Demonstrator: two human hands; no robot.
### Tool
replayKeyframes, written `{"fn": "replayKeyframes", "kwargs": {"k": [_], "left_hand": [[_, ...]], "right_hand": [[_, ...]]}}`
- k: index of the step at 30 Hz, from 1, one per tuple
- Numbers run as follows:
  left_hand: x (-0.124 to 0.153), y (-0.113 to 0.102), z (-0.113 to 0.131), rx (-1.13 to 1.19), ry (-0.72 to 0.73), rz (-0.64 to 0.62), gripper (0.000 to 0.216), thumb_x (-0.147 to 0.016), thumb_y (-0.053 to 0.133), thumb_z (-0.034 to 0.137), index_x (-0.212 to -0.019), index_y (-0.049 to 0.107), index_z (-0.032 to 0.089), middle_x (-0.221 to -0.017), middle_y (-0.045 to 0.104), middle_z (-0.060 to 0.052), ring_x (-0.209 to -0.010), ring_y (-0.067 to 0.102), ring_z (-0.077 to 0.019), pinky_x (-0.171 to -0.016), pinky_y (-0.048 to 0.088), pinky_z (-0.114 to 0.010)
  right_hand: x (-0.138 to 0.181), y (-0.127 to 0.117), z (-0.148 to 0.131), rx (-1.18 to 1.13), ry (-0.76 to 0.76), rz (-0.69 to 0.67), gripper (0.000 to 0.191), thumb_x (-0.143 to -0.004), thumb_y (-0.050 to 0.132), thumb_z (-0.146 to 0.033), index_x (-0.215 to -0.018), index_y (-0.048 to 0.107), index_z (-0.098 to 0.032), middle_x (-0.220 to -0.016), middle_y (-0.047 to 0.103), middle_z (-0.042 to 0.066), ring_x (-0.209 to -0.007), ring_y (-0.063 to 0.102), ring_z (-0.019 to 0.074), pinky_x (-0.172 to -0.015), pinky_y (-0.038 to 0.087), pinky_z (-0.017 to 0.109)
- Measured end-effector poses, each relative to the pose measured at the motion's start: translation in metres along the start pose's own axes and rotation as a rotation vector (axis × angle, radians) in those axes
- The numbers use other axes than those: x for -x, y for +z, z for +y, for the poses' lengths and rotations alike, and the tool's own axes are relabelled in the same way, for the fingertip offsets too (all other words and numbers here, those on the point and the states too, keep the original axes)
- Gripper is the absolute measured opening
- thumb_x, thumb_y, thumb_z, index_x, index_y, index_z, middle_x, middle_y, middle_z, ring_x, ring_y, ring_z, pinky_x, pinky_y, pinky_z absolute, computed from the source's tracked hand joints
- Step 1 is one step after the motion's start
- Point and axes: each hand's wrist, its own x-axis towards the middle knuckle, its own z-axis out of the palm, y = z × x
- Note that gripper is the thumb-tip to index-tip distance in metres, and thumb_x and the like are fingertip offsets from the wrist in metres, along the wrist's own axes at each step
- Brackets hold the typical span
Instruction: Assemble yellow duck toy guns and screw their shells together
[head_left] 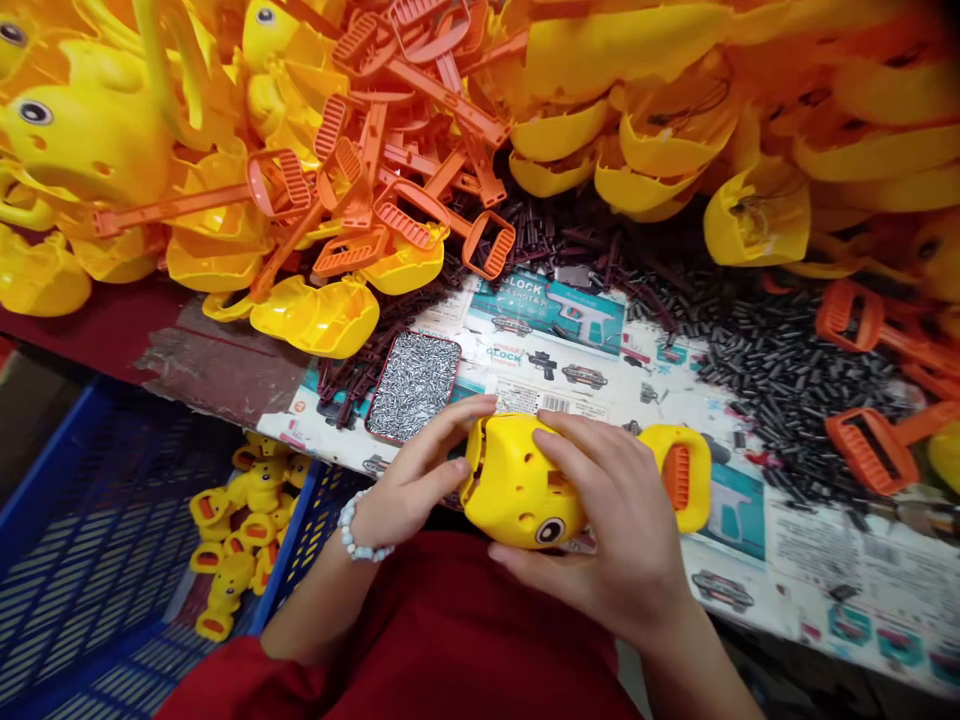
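A yellow duck-shaped plastic toy (517,490) with a painted eye and an orange-lined handle (679,478) is held at the table's near edge. My right hand (615,530) wraps over its top and side. My left hand (416,480), a bead bracelet on its wrist, touches the toy's left end with its fingers curled on it. A small tin of silver screws (412,385) lies just behind my left hand.
Yellow duck shells (90,140) and orange handle parts (405,130) are heaped across the back of the table. Dark small pins (780,360) are strewn at the right on printed cardboard (810,540). A blue crate (90,560) at lower left holds finished ducks (247,520).
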Motion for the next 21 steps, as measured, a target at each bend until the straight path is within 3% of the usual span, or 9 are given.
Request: {"fn": "replayKeyframes", "kwargs": {"k": [3,6,12,17,21], "left_hand": [[-0.001,-0.006,0.004,-0.203,0.097,-0.014,0.042,-0.088,0.051,0.021,-0.129,0.050,0.029,-0.144,0.042,-0.006,-0.132,0.041,-0.0246,-0.109,0.035,-0.039],[-0.004,-0.008,0.010,-0.403,0.127,-0.043,0.039,-0.086,0.049,0.017,-0.123,0.057,0.026,-0.137,0.051,-0.008,-0.128,0.047,-0.0248,-0.108,0.037,-0.043],[-0.005,-0.005,0.010,-0.405,0.101,-0.020,0.036,-0.084,0.051,0.016,-0.118,0.059,0.021,-0.131,0.056,-0.011,-0.122,0.052,-0.0256,-0.099,0.047,-0.042],[0.007,-0.007,0.004,-0.218,0.045,-0.081,0.070,-0.078,0.047,0.006,-0.141,0.026,0.029,-0.147,0.037,-0.011,-0.133,0.042,-0.0264,-0.087,0.056,-0.035],[0.010,-0.010,-0.001,-0.467,0.140,-0.216,0.093,-0.068,0.060,0.007,-0.147,0.014,0.024,-0.151,0.025,-0.014,-0.139,0.027,-0.0333,-0.108,0.039,-0.050]], "right_hand": [[0.000,-0.002,-0.001,-0.019,0.005,-0.008,0.051,-0.093,0.055,-0.050,-0.121,0.045,-0.009,-0.123,0.047,0.016,-0.111,0.047,0.0315,-0.095,0.035,0.046],[0.001,-0.001,-0.001,-0.023,-0.002,-0.023,0.050,-0.093,0.055,-0.049,-0.121,0.045,-0.008,-0.122,0.047,0.017,-0.111,0.047,0.0314,-0.095,0.035,0.047],[0.003,0.004,-0.003,0.016,-0.015,-0.039,0.048,-0.096,0.052,-0.048,-0.121,0.045,-0.008,-0.124,0.046,0.016,-0.112,0.046,0.0321,-0.095,0.033,0.049],[0.003,0.008,-0.001,0.077,-0.018,-0.075,0.050,-0.099,0.045,-0.051,-0.122,0.046,-0.007,-0.126,0.045,0.016,-0.113,0.046,0.0322,-0.095,0.032,0.048],[0.002,0.010,-0.002,0.093,-0.006,-0.075,0.049,-0.099,0.043,-0.052,-0.120,0.047,-0.008,-0.125,0.046,0.015,-0.111,0.047,0.0310,-0.095,0.032,0.047]]}}
